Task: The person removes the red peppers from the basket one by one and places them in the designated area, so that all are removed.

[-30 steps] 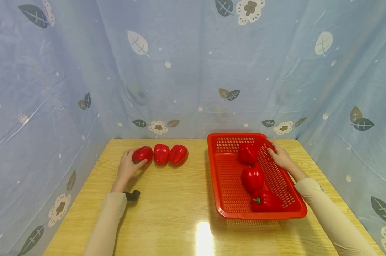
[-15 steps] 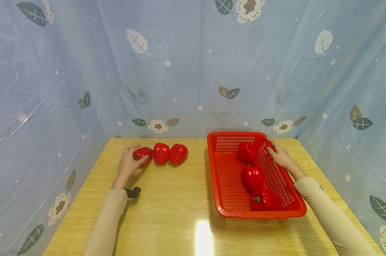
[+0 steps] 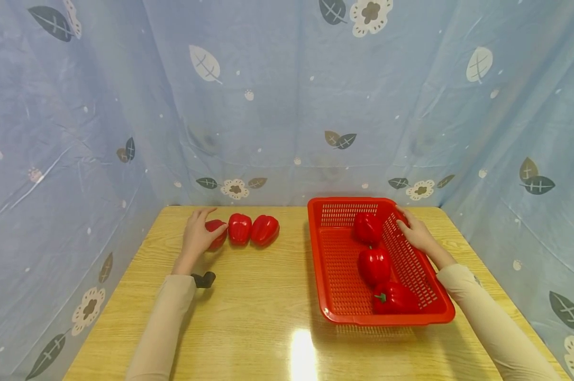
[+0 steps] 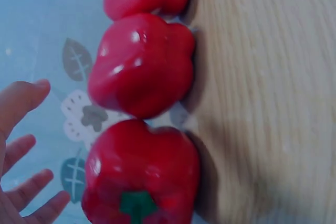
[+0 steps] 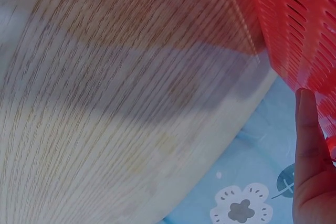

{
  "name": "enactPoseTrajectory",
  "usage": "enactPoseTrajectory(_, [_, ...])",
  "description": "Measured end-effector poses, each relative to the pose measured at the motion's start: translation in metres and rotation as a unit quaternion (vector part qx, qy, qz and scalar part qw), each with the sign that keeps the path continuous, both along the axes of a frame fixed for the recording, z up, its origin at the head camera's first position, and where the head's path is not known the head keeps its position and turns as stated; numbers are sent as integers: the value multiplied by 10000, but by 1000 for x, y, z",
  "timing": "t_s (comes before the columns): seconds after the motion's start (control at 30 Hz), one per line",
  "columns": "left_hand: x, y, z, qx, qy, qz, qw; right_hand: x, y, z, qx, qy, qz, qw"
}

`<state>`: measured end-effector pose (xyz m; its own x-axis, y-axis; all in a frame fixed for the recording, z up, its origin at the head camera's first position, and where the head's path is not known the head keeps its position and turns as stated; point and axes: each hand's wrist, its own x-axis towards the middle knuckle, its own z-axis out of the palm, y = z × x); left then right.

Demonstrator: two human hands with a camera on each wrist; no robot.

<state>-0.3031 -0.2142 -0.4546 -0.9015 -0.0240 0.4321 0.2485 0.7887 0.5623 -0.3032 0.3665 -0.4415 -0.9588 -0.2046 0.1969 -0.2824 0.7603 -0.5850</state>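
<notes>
Three red bell peppers stand in a row at the back left of the table: a left one, a middle one and a right one. My left hand hovers at the left pepper with fingers spread, partly covering it in the head view. In the left wrist view the hand is apart from the nearest pepper, which shows a green stem. My right hand grips the right rim of a red plastic basket, thumb inside. A finger lies along its outer wall in the right wrist view.
Inside the basket lie three more red peppers: a far one, a middle one and a near one. Blue patterned curtain encloses the wooden table at the back and sides. A black strap-mounted camera sits on my left wrist.
My left hand has shifted slightly right and away from me over the left pepper, hiding more of it. The peppers, basket and right hand keep their places.
</notes>
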Motion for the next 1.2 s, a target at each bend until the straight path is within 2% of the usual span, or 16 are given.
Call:
enactPoseTrajectory(0.17, [-3,12,5,-100,185,-178,9996,-1,0,0,10,-8,-17,10000])
enactPoseTrajectory(0.4, [-7,29,9,-276,150,-390,9987,-2,2,-3,37,-42,-32,10000])
enactPoseTrajectory(0.73, [-12,57,17,-336,381,-750,9959,-1,1,-2,68,-52,-61,9999])
enactPoseTrajectory(0.97, [-14,82,21,-493,328,-1023,9930,0,1,-2,36,67,-57,10000])
enactPoseTrajectory(1.2, [-16,109,23,-597,346,-1270,9895,2,-2,1,45,-139,-96,9998])
